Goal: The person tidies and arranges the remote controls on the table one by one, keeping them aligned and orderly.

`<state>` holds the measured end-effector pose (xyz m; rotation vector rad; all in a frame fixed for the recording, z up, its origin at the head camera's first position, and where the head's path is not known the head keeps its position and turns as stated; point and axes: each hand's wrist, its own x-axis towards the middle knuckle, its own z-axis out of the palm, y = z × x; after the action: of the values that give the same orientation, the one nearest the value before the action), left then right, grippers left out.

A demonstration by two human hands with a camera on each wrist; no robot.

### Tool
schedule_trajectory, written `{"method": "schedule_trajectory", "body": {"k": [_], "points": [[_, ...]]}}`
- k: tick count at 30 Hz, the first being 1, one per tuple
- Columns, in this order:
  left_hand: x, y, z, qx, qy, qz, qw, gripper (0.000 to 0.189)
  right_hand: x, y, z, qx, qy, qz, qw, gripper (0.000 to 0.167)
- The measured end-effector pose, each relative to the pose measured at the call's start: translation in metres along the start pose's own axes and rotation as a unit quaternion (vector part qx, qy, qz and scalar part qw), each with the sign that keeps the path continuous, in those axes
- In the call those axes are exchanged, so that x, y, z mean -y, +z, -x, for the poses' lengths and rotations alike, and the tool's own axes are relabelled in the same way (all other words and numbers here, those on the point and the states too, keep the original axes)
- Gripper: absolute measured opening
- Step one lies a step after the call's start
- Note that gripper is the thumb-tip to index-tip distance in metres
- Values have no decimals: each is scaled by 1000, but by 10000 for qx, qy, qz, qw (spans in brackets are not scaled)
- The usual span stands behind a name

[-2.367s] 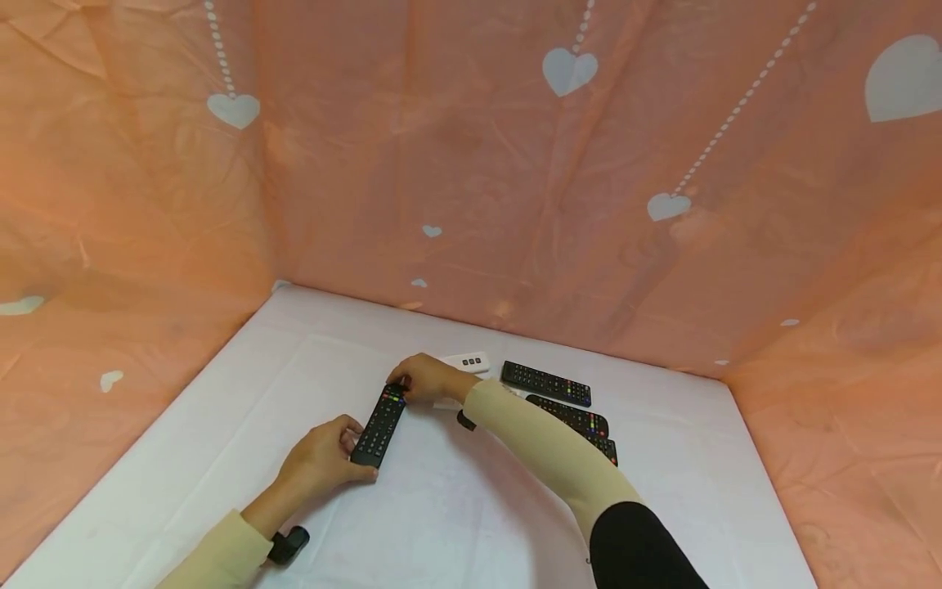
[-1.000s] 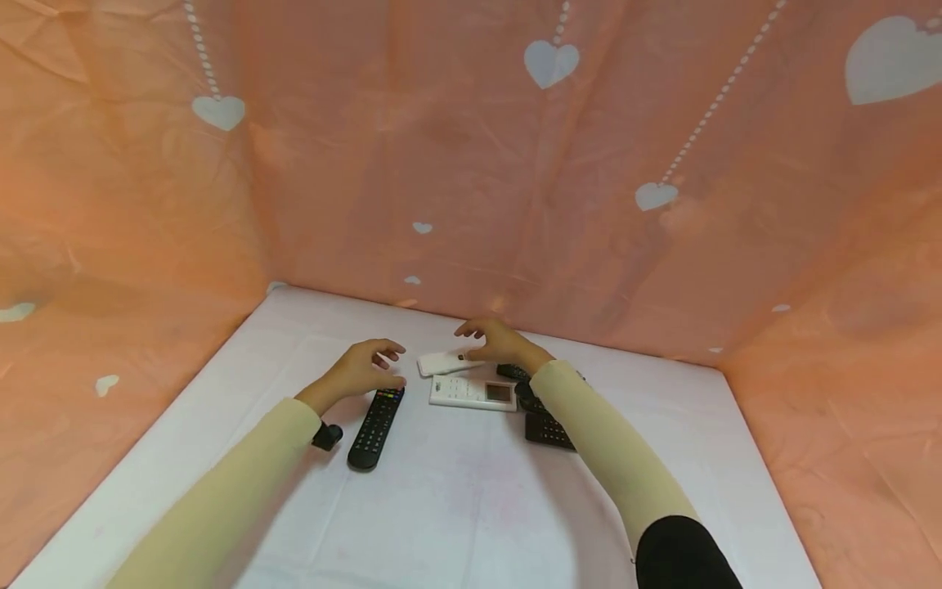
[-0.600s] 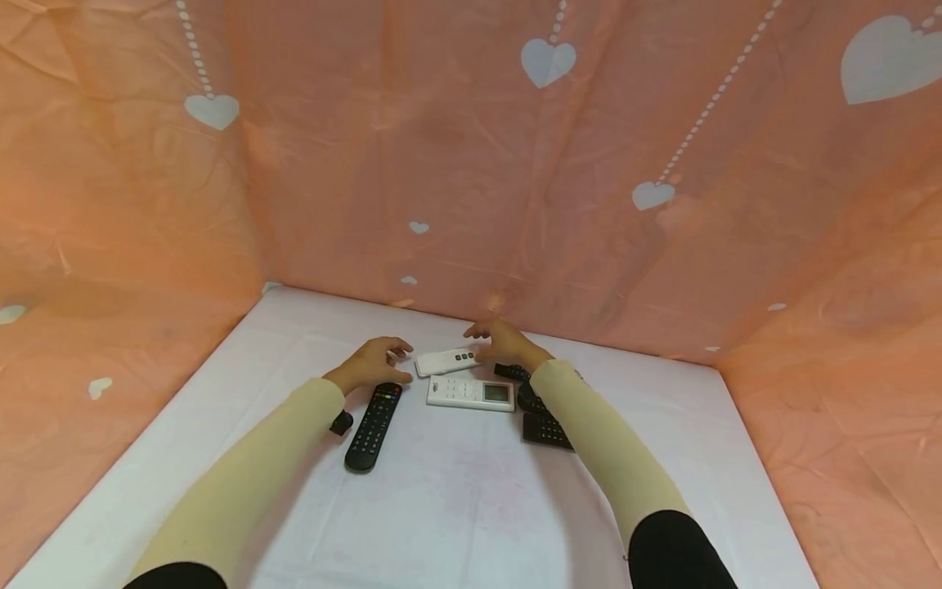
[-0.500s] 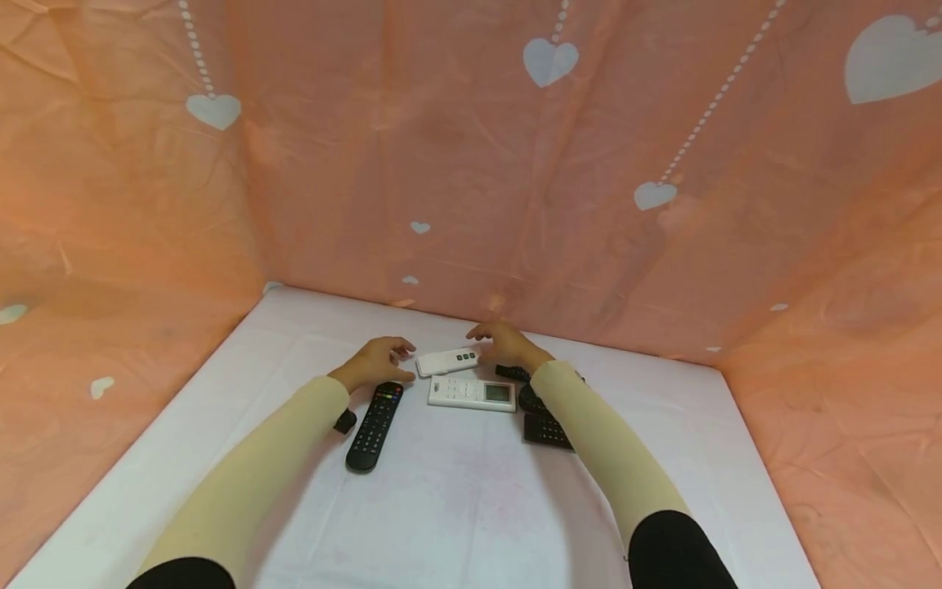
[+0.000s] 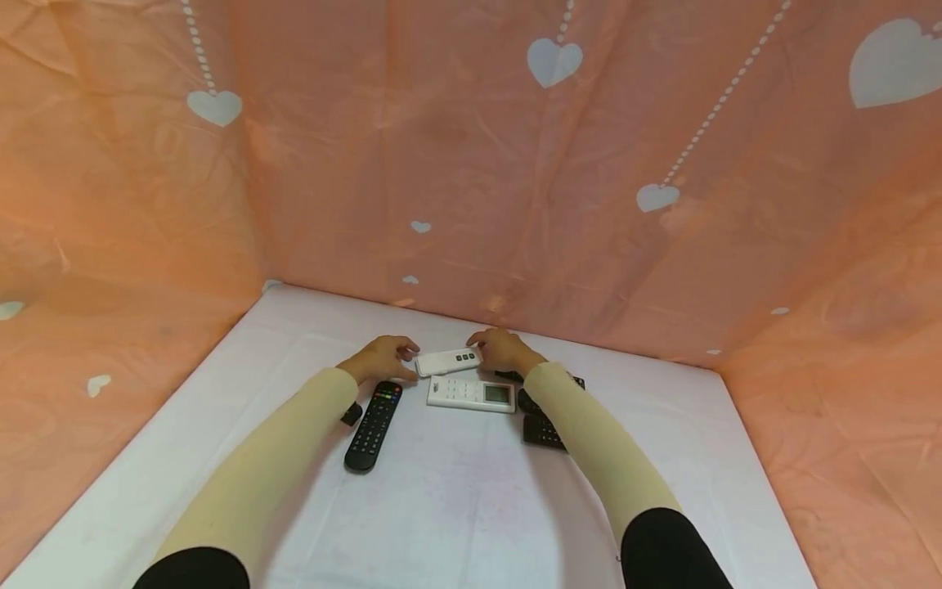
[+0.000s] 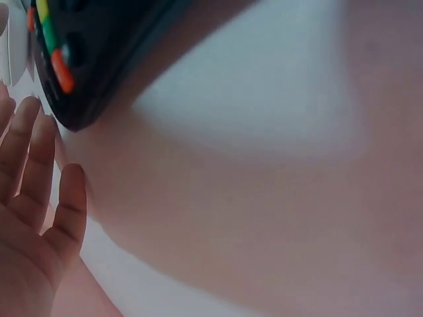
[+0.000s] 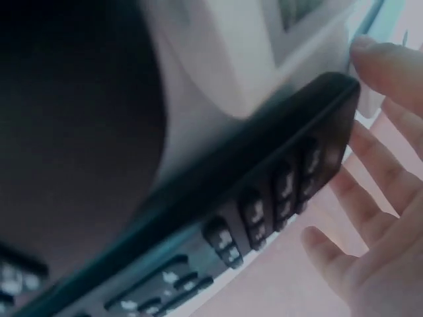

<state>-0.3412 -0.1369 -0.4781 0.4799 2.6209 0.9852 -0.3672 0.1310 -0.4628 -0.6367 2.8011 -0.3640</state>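
A slim white remote control (image 5: 445, 362) with a few dark buttons lies on the table between both hands. At its left end is my left hand (image 5: 381, 358), fingers gently bent and apart from thumb. My right hand (image 5: 506, 351) is at the right end, its thumb close to the remote; firm contact cannot be made out. Just in front lies a white remote with a display (image 5: 467, 393). Below my left hand lies a black remote (image 5: 374, 428), slanted; its coloured buttons show large in the left wrist view. Spread fingers of the right hand (image 7: 383, 218) hold nothing in the right wrist view.
Several black remotes (image 5: 543, 431) lie at the right, partly hidden under my right forearm. A white cloth (image 5: 434, 515) covers the table. Orange curtains with pale hearts (image 5: 471, 164) stand around its back and sides.
Earlier, both hands held the black remote at the left; it now lies released on the table. Both hands have moved to the slim white remote, and the right hand has lowered closer to its end.
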Motion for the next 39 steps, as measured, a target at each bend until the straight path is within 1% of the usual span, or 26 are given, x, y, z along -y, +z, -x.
{"method": "schedule_trajectory", "body": {"k": [3, 7, 12, 16, 21, 24, 29, 34, 37, 39], "points": [[-3, 1, -1, 35, 39, -1, 10000, 54, 0, 3, -1, -16, 0, 14, 10000, 46], [-3, 3, -4, 2, 81, -45, 10000, 51, 0, 6, -3, -78, -35, 49, 10000, 46], [0, 7, -9, -49, 4, -2, 10000, 50, 1, 5, -5, -94, -34, 41, 9999, 45], [0, 9, -10, -57, -40, 97, 9999, 48, 1, 5, -5, -109, -91, 74, 9999, 45], [0, 9, -8, -55, 11, 184, 9998, 45, 3, 5, -5, -111, -117, 92, 9998, 44], [0, 7, -6, -109, 41, 175, 9998, 45, 5, 3, -6, -125, -153, -18, 9998, 45], [4, 4, -1, -292, 68, 120, 9995, 46, 11, -2, -5, -248, -288, -237, 9990, 47], [6, 2, 3, -374, 110, 59, 9992, 46, 16, -6, -3, -277, -297, -473, 9981, 49], [7, 1, 5, -434, 165, 25, 9989, 45, 17, -7, -1, -317, -311, -589, 9973, 49], [7, 0, 7, -479, 257, 0, 9985, 45, 18, -8, 1, -357, -316, -664, 9967, 49]]}}
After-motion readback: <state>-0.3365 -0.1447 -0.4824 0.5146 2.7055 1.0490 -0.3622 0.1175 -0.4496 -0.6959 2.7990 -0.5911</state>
